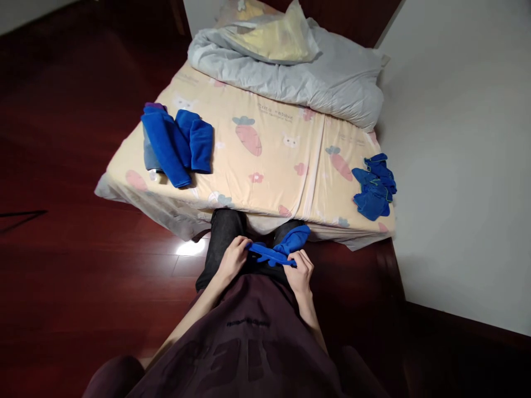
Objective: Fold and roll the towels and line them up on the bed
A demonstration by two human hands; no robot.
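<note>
A small blue cloth (279, 250) is stretched between both my hands just in front of my waist, at the near edge of the mattress (269, 160). My left hand (233, 257) pinches its left end and my right hand (299, 272) grips its right end. A pile of similar crumpled blue cloths (374, 187) lies on the mattress at the right. Folded blue towels (178, 142) rest on the mattress at the left.
The mattress has a yellow carrot-print cover and sits on a dark red wood floor (62, 193). A grey quilt (307, 72) is bunched at its far end. A white wall (464, 166) runs along the right side.
</note>
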